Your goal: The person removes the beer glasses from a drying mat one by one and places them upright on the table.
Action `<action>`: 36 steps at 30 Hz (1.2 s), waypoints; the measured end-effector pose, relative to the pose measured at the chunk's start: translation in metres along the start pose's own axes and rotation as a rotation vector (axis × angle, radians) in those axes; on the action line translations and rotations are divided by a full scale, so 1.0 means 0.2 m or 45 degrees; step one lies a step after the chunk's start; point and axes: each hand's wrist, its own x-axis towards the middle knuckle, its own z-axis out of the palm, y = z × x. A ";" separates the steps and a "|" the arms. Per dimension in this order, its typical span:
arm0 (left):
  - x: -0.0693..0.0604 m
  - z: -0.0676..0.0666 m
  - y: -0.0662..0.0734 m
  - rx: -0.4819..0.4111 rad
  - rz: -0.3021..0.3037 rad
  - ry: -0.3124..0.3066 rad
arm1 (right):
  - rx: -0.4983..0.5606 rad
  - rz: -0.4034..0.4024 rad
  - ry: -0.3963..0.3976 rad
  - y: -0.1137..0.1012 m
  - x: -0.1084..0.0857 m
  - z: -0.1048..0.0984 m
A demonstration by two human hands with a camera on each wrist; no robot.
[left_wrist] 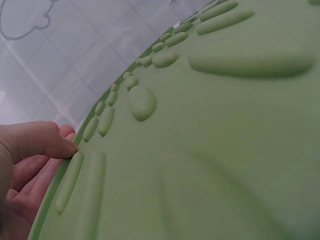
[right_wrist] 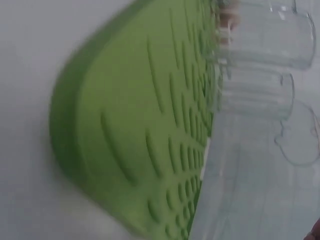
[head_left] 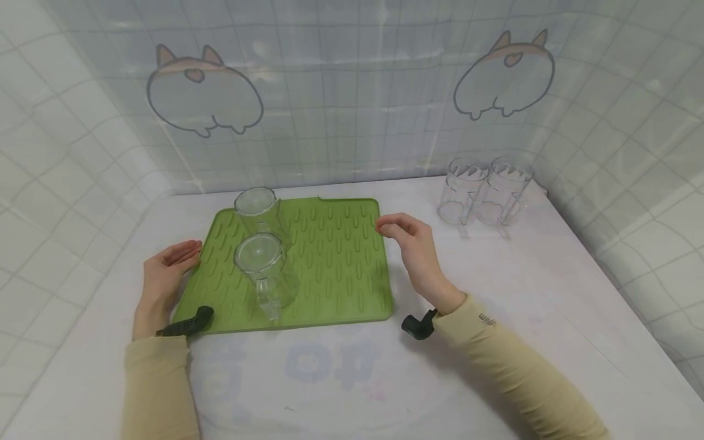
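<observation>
The person's hands are working the two sides of the green mat, which is lying on the white table just short of the tiled wall. To my eye, the step in hand is setting or steadying that mat. The left hand is pinching its left edge, the thumb resting along the rim and the fingers lying on the outer side. The right hand is reaching to the right edge near the far corner, thumb and fingertips drawn together; whether they are gripping the rim or only hovering beside it, I cannot tell.

The mat is carrying a near glass mug and a far glass mug on its left half, both seemingly standing upside down (the near one is turning its handle toward the person). Two more clear mugs are standing close together at the table's far right, well apart from the mat.

If the mat is needing a shift, the next move is calling for an even, level pull from both sides, since a tilt could be sending the glass over. If it is lying right, both hands are only needing to let go gently.
</observation>
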 end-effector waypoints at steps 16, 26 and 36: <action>0.00 0.00 0.01 -0.119 0.009 -0.029 | 0.011 0.027 -0.180 0.03 -0.06 0.20; -0.03 0.00 0.04 -0.132 0.014 -0.041 | 0.034 0.040 -0.312 0.04 -0.10 0.32; -0.03 0.01 0.04 -0.167 0.012 -0.041 | -0.045 0.067 -0.426 0.05 -0.15 0.41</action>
